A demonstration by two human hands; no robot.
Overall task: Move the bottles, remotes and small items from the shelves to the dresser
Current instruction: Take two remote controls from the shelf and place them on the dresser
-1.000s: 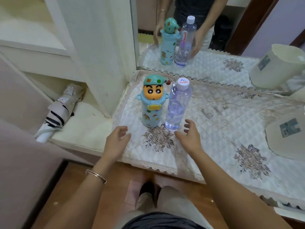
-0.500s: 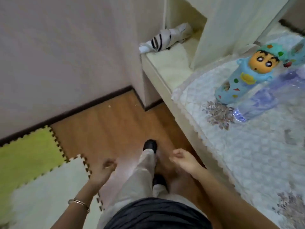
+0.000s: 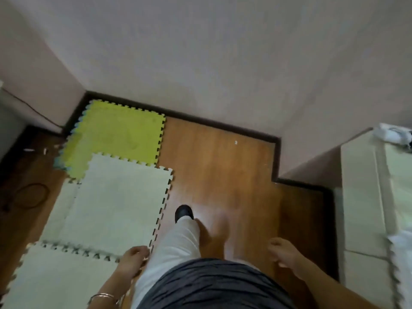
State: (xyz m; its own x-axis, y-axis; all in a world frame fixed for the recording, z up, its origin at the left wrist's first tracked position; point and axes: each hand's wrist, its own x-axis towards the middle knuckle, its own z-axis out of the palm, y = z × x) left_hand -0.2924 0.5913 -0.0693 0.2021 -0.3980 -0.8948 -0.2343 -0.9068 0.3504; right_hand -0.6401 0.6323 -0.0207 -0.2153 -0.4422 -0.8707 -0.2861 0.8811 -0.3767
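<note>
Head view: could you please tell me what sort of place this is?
Probably a room at home: foam mats on a wood floor, a cream dresser at the right, plain walls.

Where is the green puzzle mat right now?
In the head view, the green mat lies on the floor on the left, in the wall corner, right next to the white mat ahead of the left hand.

The floor (image 3: 218,161) fills the centre, with the wall (image 3: 200,52) behind it at 12 o'clock. Three mats lie on it from 10 to 7 o'clock: the far mat (image 3: 116,134) in the corner, the middle mat (image 3: 120,201) touching it, the near mat (image 3: 60,275) before that. A cable (image 3: 31,195) lies at 9 o'clock. The dresser (image 3: 361,197) stands at 3 o'clock. A shoe (image 3: 184,212) is central, with the left hand (image 3: 132,262) at 7 o'clock and the right hand (image 3: 284,253) at 5.
</note>
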